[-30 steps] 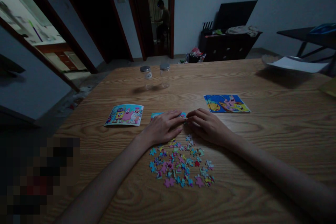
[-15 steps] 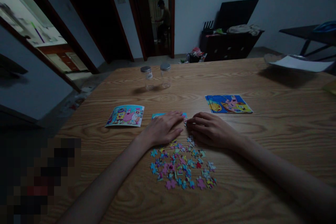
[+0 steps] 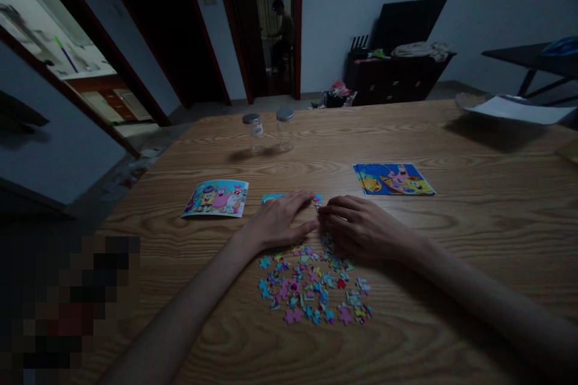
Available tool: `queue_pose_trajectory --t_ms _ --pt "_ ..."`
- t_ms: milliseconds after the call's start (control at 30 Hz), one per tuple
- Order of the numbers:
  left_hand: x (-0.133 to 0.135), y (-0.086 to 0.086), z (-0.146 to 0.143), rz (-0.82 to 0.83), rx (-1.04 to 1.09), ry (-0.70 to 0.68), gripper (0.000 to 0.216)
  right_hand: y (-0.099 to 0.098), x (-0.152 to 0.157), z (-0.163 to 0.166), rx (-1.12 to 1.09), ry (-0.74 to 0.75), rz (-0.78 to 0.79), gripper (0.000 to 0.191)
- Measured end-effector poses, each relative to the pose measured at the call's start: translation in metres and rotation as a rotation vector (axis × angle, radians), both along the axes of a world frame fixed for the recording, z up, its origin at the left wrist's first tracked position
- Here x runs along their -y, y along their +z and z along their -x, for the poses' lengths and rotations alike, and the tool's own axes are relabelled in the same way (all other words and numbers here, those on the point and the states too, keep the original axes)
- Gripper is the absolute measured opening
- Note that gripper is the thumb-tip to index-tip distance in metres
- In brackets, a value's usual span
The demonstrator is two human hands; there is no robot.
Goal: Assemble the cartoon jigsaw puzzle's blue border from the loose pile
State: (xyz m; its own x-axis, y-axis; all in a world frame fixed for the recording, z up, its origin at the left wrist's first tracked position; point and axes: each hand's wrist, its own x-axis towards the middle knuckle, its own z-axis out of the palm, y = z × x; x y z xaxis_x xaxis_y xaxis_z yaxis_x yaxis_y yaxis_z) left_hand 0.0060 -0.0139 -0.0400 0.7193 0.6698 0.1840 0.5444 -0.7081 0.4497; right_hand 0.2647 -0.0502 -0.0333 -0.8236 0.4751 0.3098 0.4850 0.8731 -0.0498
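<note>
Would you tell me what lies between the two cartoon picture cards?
In the head view: the left hand and right hand, meeting over a small blue puzzle section.

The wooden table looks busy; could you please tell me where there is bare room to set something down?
The table is bare right of the blue picture up to the white paper, and between the jars and that picture. It is crowded around the left hand, right hand and loose puzzle pieces.

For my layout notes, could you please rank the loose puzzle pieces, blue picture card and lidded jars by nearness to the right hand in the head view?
1. Loose puzzle pieces, right by the right hand, near side.
2. Blue picture card, beyond it, to the right.
3. Lidded jars, far side, leftward.
</note>
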Motion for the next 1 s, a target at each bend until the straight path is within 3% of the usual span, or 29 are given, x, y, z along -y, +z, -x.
queue_pose_trajectory --t_ms 167,367,500,700,1000 --pt "-0.004 0.002 0.000 0.046 0.101 0.031 0.038 -0.002 -0.005 -0.005 -0.202 -0.031 0.134 0.031" --pt "-0.015 0.019 0.015 0.068 0.235 0.133 0.039 0.010 -0.004 -0.008 -0.360 -0.083 0.158 0.031" --pt "-0.015 0.024 0.036 -0.023 0.106 0.202 0.031 0.007 0.005 -0.011 -0.269 -0.080 0.150 0.025" --pt "-0.012 0.019 0.059 -0.346 -0.253 0.226 0.022 -0.001 0.009 -0.019 -0.223 -0.078 0.202 0.021" --pt "-0.019 0.001 0.058 -0.440 -0.257 0.241 0.026 0.002 0.021 -0.011 -0.151 -0.037 0.270 0.007"
